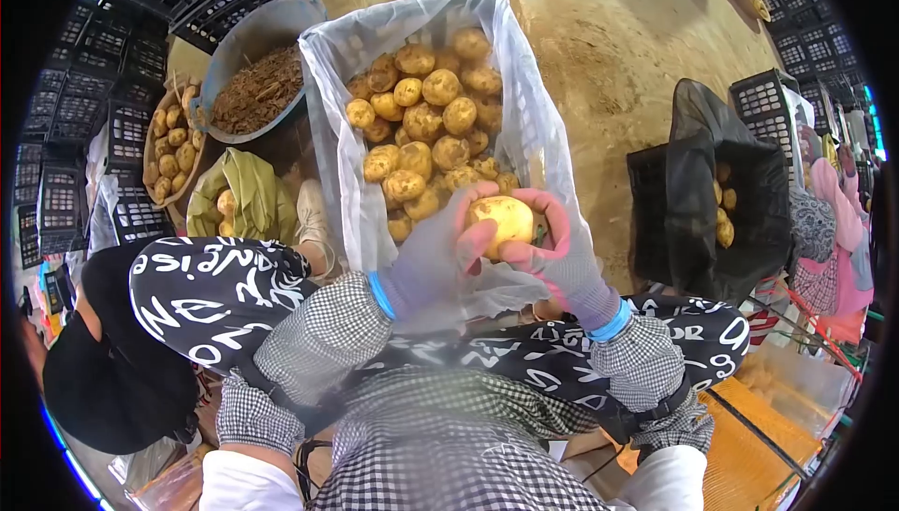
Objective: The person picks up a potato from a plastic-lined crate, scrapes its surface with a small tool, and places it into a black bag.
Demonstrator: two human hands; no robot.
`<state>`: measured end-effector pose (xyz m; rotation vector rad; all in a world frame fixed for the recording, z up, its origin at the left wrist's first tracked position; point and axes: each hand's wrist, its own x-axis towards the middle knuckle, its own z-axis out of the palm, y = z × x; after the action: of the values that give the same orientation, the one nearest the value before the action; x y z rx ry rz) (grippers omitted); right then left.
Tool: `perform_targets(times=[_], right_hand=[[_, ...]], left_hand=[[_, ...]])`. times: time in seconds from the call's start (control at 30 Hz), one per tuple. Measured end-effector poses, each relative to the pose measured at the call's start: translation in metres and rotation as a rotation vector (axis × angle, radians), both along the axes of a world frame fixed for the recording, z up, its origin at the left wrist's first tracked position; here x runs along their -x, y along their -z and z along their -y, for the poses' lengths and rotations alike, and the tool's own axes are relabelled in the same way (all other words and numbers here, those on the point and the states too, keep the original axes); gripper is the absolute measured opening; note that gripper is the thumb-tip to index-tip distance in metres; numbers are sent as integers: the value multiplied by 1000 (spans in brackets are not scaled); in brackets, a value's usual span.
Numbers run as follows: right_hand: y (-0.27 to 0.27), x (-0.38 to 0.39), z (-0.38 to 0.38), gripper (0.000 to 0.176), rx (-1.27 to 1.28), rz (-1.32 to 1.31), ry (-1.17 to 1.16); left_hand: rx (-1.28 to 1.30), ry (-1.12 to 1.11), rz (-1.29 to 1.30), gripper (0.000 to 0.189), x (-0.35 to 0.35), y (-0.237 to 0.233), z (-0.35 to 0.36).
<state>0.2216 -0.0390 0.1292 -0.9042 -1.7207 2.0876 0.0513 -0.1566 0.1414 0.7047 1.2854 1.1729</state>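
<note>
Between my gloved hands is a pale yellow potato (503, 222), held over the near end of a crate lined with white plastic (551, 150). My left hand (434, 253), in a grey and pink glove, closes on the potato's left side. The fingers and thumb of my right hand (559, 253) grip its right side. Below and beyond them, many potatoes (423, 122) with brown soil patches lie heaped in the lined crate. The near inside of the crate is partly hidden by my hands.
Left of the crate stand a blue-grey tub of brown debris (257, 94), a potato basket (173, 150) and a green sack (248, 194). A black-lined crate (698, 192) holding some potatoes is at the right. Stacked black crates (122, 52) line the left side; people (829, 221) are at far right.
</note>
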Motion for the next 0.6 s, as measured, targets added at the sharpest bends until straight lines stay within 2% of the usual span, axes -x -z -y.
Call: perform_targets(times=[0.07, 0.17, 0.23, 0.27, 0.37, 0.43, 0.5, 0.6], right_hand=[[-10, 6, 5, 59, 222, -60, 0], [-11, 9, 6, 59, 236, -50, 13], [-3, 6, 6, 61, 122, -26, 23], [1, 5, 6, 62, 65, -13, 30], [-3, 4, -4, 70, -662, 144, -45], [-6, 5, -3, 66, -707, 129, -20], [-6, 6, -3, 63, -770, 117, -15], [-4, 6, 0, 59, -866, 124, -30]], left_hand=[[48, 30, -61, 57, 5, 2, 2], [10, 8, -124, 54, 8, 1, 1], [-69, -46, -155, 51, 8, 13, 0], [-95, -91, -78, 49, 7, 19, -2], [-75, -158, 119, 44, 2, 21, -9], [70, -120, 200, 42, 0, 2, -12], [-8, -208, 365, 43, -8, 6, -13], [59, -220, 420, 45, -7, 17, -9]])
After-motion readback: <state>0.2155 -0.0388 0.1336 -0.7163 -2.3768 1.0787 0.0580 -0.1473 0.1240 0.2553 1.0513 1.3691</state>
